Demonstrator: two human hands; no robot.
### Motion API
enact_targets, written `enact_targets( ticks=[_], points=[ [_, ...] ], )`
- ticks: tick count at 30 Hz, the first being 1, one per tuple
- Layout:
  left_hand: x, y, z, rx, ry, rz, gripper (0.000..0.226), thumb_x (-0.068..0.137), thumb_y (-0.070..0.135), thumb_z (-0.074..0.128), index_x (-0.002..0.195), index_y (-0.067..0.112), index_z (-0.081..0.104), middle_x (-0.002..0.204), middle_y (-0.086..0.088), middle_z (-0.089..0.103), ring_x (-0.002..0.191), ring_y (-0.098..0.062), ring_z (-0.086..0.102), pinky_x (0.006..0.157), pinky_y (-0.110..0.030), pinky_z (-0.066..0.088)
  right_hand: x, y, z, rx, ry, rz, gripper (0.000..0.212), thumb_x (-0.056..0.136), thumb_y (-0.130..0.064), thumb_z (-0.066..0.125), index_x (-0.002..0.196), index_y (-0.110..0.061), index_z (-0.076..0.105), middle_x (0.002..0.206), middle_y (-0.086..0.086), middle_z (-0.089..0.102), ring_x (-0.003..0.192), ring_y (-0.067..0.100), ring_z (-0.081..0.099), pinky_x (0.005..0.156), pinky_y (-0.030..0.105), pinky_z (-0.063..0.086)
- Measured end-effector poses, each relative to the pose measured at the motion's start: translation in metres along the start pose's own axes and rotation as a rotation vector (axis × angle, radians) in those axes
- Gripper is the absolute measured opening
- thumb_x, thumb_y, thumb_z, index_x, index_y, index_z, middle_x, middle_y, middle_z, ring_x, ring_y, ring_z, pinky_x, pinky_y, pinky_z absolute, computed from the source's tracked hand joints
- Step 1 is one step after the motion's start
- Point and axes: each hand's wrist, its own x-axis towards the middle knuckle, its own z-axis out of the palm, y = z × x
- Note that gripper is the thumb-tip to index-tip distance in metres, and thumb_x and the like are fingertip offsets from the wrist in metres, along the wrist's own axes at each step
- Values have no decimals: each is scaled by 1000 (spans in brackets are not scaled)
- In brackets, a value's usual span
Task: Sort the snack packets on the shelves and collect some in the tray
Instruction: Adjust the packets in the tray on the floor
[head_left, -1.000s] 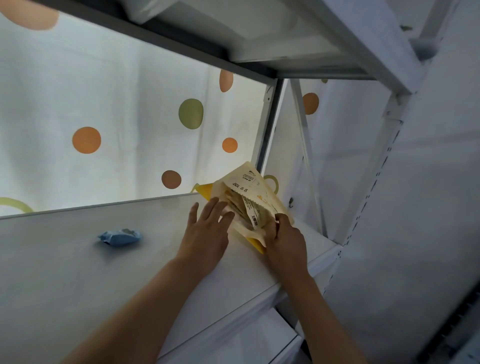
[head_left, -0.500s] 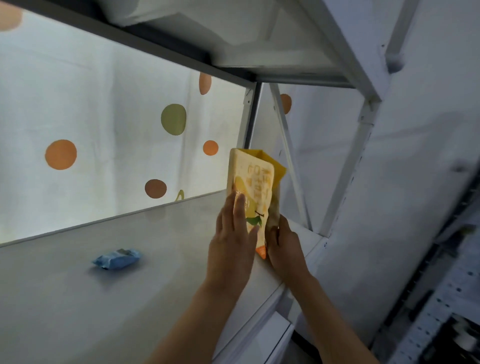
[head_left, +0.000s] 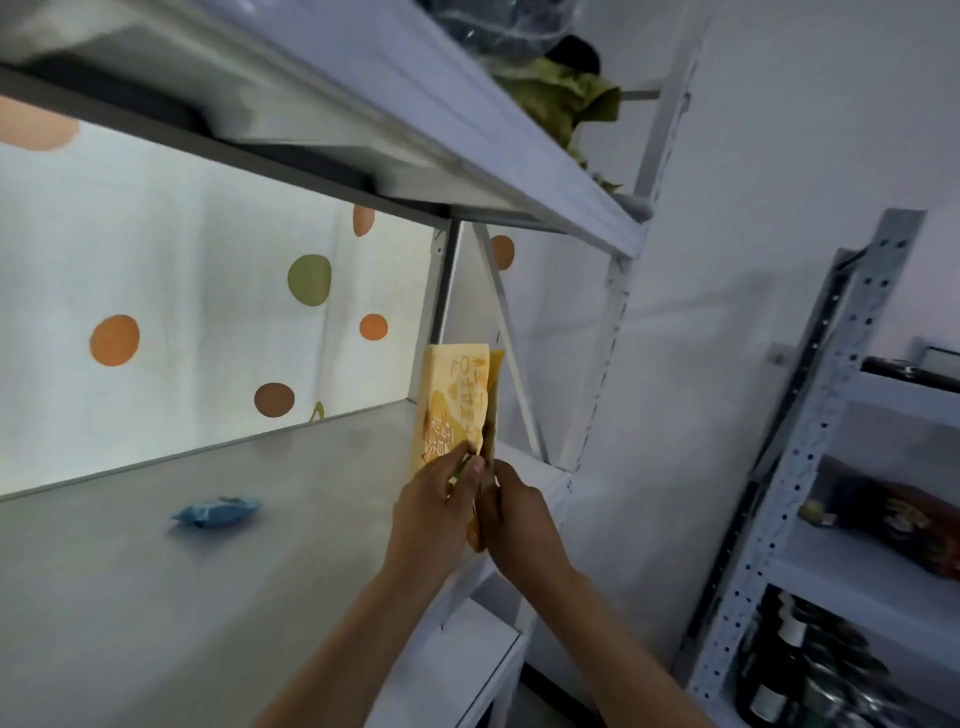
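two hands meet at the right end of the shelf (head_left: 218, 597): the left hand (head_left: 434, 512) curls its fingers and thumb onto the lower front of the yellow packets (head_left: 453, 402), and the right hand (head_left: 519, 519) grips their lower edge from behind. two packets seem pressed together, standing upright between the hands, their tops rising above the fingers. the front one is pale yellow with orange print and a darker yellow patch; only a yellow edge of the rear one shows. one small blue packet (head_left: 217, 511) lies flat on the shelf, well apart to the left. behind hangs a white curtain (head_left: 197, 291) with coloured dots.
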Motion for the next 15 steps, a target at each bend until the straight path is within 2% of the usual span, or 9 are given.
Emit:
enact_targets(
  ticks=[2, 4, 7, 9, 11, 13, 15],
  points=[
    [-24, 27, -1, -62, -11, -41, 35, 97, 40, 51, 128, 27, 62, 120, -3, 67, 103, -17, 64, 91, -35, 54, -21, -2, -23, -42, -4, -49, 23, 104, -32, 40, 109, -17, 57, 80, 5, 70, 65, 18, 67, 60, 29, 56],
    [-48, 55, 0, -86, -39, -42, 25, 96, 33, 54, 112, 26, 71, 106, -2, 72, 88, -12, 65, 77, -28, 55, -44, -2, -43, -121, -15, -84, 18, 102, -23, 42, 106, -13, 58, 76, 7, 69, 62, 22, 65, 61, 39, 56],
    [-94, 100, 17, -1, -72, 9, 19, 90, 25, 55, 84, 16, 70, 78, 0, 68, 71, -12, 62, 57, -20, 42, -93, 2, -83, -179, 4, -142, 16, 96, -10, 45, 102, -4, 58, 72, 15, 67, 60, 30, 63, 57, 43, 52],
    [-122, 121, 30, 10, -89, 20, 15, 85, 30, 62, 84, 16, 66, 77, 7, 65, 69, -3, 58, 55, -17, 39, -125, 3, -109, -269, 40, -164, 19, 94, -7, 44, 97, 3, 60, 72, 21, 66, 62, 36, 63, 49, 38, 45],
    [-152, 137, 45, 10, -95, 9, 26, 81, 39, 69, 94, 17, 64, 84, 10, 63, 75, -3, 58, 56, -17, 38, -157, 7, -134, -343, 75, -199, 24, 93, -9, 45, 98, 7, 63, 72, 22, 66, 62, 38, 63, 48, 33, 38],
    [-179, 142, 58, 13, -67, -6, 34, 81, 43, 71, 94, 14, 60, 87, 6, 62, 80, -13, 60, 58, -24, 39, -189, 11, -150, -484, 38, -259, 34, 93, -11, 51, 120, 9, 57, 70, 17, 66, 55, 33, 62, 49, 33, 46],
    [-200, 141, 67, 76, -45, 1, 26, 86, 37, 69, 90, 13, 59, 89, 1, 64, 80, -17, 60, 56, -25, 37, -218, 22, -154, -531, 23, -273, 50, 86, -13, 62, 128, 11, 52, 57, 11, 63, 37, 27, 54, 38, 26, 37]
  ],
)
